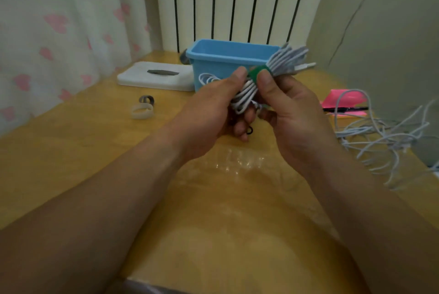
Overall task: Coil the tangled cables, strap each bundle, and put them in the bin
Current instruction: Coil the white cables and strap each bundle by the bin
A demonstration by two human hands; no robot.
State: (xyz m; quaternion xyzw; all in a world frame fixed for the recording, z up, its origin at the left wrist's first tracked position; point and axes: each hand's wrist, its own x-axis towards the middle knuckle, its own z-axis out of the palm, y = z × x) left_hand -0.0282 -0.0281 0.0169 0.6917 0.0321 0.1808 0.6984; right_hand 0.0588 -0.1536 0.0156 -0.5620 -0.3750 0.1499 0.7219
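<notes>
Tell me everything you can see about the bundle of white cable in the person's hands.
The cable bundle is white cord folded into long loops, a plug poking out upper right. A green strap circles its middle. The left hand and right hand grip it slanted above the table, before the blue bin.

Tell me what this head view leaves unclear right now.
Head view: green strap fastening on the coiled bundle, covered by thumbs of left hand and right hand.
Head view: blue bin floor, hidden by its near wall.
Head view: tangled cables, cut off by the right edge.
</notes>
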